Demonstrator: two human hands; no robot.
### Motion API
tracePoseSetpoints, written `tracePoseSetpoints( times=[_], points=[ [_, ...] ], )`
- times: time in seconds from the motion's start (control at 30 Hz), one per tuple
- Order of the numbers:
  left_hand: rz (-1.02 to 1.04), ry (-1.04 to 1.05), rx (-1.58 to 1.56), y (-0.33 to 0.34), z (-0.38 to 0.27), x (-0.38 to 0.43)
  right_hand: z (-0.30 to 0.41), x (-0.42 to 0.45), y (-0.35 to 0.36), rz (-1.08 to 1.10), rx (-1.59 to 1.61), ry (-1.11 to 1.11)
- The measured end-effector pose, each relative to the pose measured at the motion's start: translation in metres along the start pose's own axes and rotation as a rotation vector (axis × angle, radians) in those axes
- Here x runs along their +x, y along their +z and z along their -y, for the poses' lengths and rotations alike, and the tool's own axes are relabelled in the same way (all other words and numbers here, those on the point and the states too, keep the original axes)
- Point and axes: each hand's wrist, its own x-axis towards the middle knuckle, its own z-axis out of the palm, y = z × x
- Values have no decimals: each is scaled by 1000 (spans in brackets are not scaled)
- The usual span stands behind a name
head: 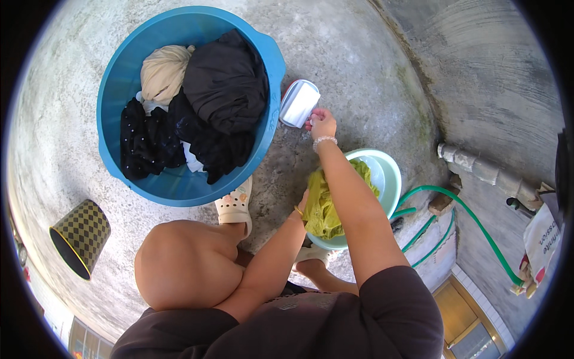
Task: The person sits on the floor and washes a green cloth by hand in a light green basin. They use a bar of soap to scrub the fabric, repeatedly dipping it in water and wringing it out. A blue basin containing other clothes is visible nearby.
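Observation:
My left hand (pixel 305 204) grips a wet-looking yellow-green cloth (pixel 323 208) at the left rim of a pale mint basin (pixel 391 172); its fingers are mostly hidden by the fabric. The cloth lies bunched inside the basin and over that rim. Reaching across it, my right hand (pixel 322 122) has curled fingers at the lower right edge of a white block (pixel 301 105), which looks like a soap bar. That block rests on a small dish (pixel 285 119) with a red edge, on the concrete floor. Whether those fingers hold anything is unclear.
A large blue tub (pixel 105 130) holds black garments (pixel 224 80) and a beige cloth bundle (pixel 165 74). A checkered bin (pixel 83 238) lies tipped at left. On the right are a green hose (pixel 475 224), a brick (pixel 443 201), and a pipe (pixel 489 172) along the wall.

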Motion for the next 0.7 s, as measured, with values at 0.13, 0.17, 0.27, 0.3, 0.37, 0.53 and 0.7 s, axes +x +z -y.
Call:
tracePoseSetpoints(
  times=[0.13, 0.17, 0.27, 0.3, 0.37, 0.53, 0.7],
  points=[
    [263, -118, -435, -8, -9, 4, 35, -31, -42, 24, 145, -57],
    [394, -113, -479, -3, -13, 6, 44, -46, -59, 75, 68, -101],
    [52, -156, -341, 44, -30, 4, 63, -116, -102, 160, -418, -267],
    [35, -140, -316, 45, -27, 5, 52, -137, -109, 182, -643, -517],
    [1, -109, -263, 45, -19, 10, 38, -166, -112, 162, -977, -775],
    [-13, -58, 68, 44, -7, 18, 49, -161, -108, 7, -736, -646],
    [64, -120, -242, 8, -11, 27, 40, -135, -90, 201, -810, -674]
  ],
)
